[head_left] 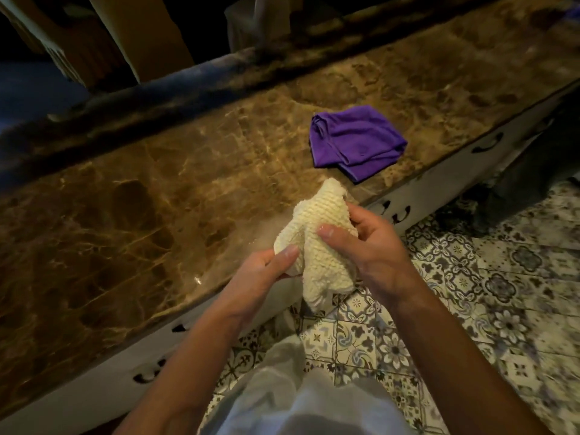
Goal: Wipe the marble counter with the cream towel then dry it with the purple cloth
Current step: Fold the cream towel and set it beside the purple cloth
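Right now L hand (266,271) & R hand (367,243) both grip cream towel (320,240).

Dim warm light, dark background, soft blur, wide-angle edge bending.

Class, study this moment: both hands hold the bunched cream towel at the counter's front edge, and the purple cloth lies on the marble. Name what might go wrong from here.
1. The cream towel is bunched between the left hand and right hand; wiped like that, it may miss patches.
2. The purple cloth lies on the marble counter; a wet wipe could dampen it before drying.
3. The towel hangs past the counter edge and could drip onto the tiled floor.
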`<state>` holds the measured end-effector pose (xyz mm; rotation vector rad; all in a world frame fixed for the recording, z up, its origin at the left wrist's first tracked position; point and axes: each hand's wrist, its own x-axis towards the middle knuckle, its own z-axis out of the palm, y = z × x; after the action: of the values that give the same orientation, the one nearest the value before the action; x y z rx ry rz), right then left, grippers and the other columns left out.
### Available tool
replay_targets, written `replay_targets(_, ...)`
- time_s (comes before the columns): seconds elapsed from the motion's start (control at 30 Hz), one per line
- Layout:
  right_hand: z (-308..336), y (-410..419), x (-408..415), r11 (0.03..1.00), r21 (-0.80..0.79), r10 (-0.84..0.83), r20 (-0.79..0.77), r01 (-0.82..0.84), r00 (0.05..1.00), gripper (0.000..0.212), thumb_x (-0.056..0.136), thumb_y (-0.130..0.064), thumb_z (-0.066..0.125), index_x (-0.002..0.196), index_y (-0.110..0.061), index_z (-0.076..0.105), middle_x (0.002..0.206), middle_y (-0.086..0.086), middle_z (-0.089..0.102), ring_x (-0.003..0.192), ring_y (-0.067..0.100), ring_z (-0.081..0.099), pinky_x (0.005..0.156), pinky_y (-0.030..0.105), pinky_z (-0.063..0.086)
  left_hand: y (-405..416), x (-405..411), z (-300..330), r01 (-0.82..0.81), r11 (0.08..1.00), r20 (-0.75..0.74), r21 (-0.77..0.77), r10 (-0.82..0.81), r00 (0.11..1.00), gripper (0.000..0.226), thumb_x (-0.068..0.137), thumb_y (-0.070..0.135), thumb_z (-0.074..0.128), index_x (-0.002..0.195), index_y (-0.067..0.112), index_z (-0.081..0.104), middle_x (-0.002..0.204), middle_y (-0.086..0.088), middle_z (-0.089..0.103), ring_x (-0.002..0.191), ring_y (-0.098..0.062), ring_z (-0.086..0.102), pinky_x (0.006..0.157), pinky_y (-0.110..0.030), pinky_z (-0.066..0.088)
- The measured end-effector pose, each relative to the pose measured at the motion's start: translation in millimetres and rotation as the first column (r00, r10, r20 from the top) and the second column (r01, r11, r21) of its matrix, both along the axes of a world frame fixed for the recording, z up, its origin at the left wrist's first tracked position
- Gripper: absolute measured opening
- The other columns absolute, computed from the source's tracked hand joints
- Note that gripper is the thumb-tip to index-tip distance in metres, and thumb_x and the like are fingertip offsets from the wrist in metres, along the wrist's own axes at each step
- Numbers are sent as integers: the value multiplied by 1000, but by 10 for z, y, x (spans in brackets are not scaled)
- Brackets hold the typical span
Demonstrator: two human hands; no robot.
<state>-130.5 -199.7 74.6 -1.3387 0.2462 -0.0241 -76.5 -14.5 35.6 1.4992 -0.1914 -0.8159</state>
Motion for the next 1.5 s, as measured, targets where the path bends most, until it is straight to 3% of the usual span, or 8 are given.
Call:
replay_targets(0.2, 36, -293, 621, 1000, 27, -13, -26, 14, 1000, 30, 75, -29, 84, 105, -28, 79, 107, 5, 79, 98, 21, 75, 82, 34, 60, -319, 660, -12, -249, 942, -71, -226, 239, 968, 74, 60, 63, 88, 115, 14, 75, 120, -12, 76, 115, -30, 71, 100, -44, 55)
replay_targets(0.3, 57, -421, 916, 998, 6, -66, -112, 67, 992, 58, 71, -51, 81, 120, -21, 72, 118, 4, 77, 112, 22, 72, 102, 47, 53, -329, 941, 15, -292, 915, -81, -279, 281, 956, 60, 63, 55, 90, 110, 19, 79, 121, -10, 76, 111, -24, 72, 93, -35, 57)
replay_targets(0.63, -108, -750, 1684, 985, -169, 20, -103, -37, 995, 28, 89, -31, 73, 108, -11, 74, 110, 23, 75, 101, 34, 72, 94, 62, 52, -408, 1496, 39, -449, 873, -33, -191, 451, 892, 48, 55, 60, 89, 93, 32, 84, 101, 0, 82, 93, -13, 77, 75, -24, 59)
replay_targets(0.8, -280, -902, 2099, 969, -173, 157, -125, -177, 980, 25, 92, -25, 72, 104, -3, 73, 105, 28, 73, 88, 25, 67, 82, 48, 54, -441, 1513, 25, -568, 815, -43, -114, 568, 822, 56, 50, 58, 93, 97, 30, 84, 106, 0, 81, 96, -14, 77, 76, -23, 59)
replay_targets(1.1, -640, -891, 2413, 924, -117, 339, -185, -363, 922, 31, 92, -29, 72, 104, 0, 72, 102, 17, 77, 98, 31, 72, 83, 46, 54, -478, 1521, -4, -662, 730, -7, 169, 672, 740, 21, 98, 25, 63, 113, 17, 76, 108, -1, 81, 102, -17, 76, 82, -26, 58)
replay_targets(1.27, -715, -771, 2640, 901, -253, 316, -168, -351, 934, 33, 94, -26, 67, 62, -21, 61, 60, -15, 52, 59, 6, 47, 60, 27, 38, -328, 1837, -67, -595, 701, 227, 394, 553, 801, 18, 94, 31, 71, 110, 24, 77, 101, 6, 81, 95, -13, 78, 90, -40, 61)
replay_targets(1.4, -806, -655, 2649, 864, -352, 312, -189, -361, 931, 55, 82, -52, 64, 101, 0, 68, 93, 18, 75, 85, 36, 71, 75, 52, 57, -234, 1997, -134, -544, 639, 308, 544, 451, 838, 33, 93, 35, 72, 121, 17, 74, 105, 7, 78, 93, -10, 74, 89, -40, 61)
replay_targets(1.5, -855, -646, 2580, 820, -452, 289, -203, -351, 936, 45, 86, -43, 68, 66, -4, 56, 57, 2, 48, 57, 18, 44, 58, 40, 35, -229, 1997, -252, -550, 531, 436, 645, 335, 835, 39, 91, 42, 73, 120, 16, 72, 100, 7, 73, 83, -2, 65, 72, -28, 54)
